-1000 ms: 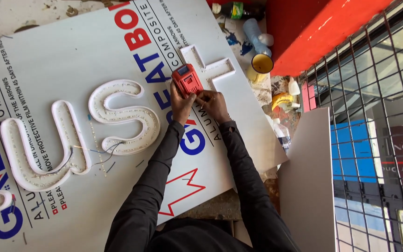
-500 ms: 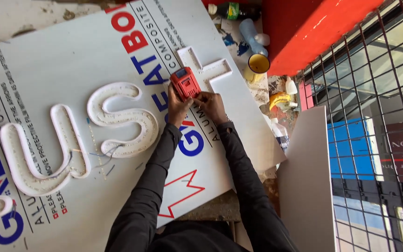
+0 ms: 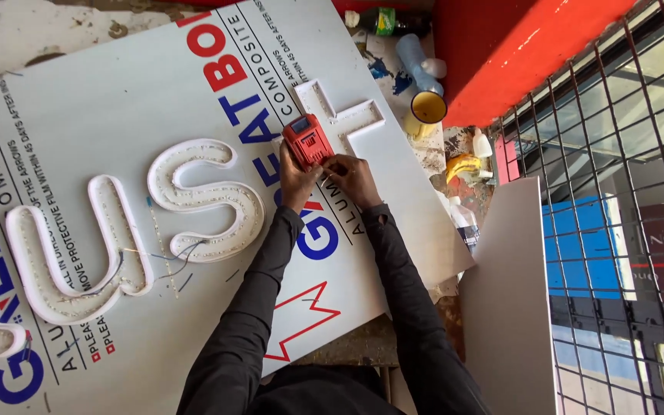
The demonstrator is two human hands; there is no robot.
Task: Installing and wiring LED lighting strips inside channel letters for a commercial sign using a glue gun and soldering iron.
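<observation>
While both hands' grip pinches a boxy red plastic tool (image 3: 307, 141), left hand (image 3: 295, 180) and right hand (image 3: 353, 175) rest on a glossy white panel (image 3: 117, 107).

The red power tool (image 3: 307, 141) is a small, blocky cordless tool with a dark panel on its top face and black trim along its lower edge. It stands tilted on the large white sheet (image 3: 117, 115), just below the stem of the white T-shaped channel letter (image 3: 340, 115). The left hand (image 3: 295, 178) grips it from below, and the right hand (image 3: 351, 175) touches its lower right corner.
</observation>
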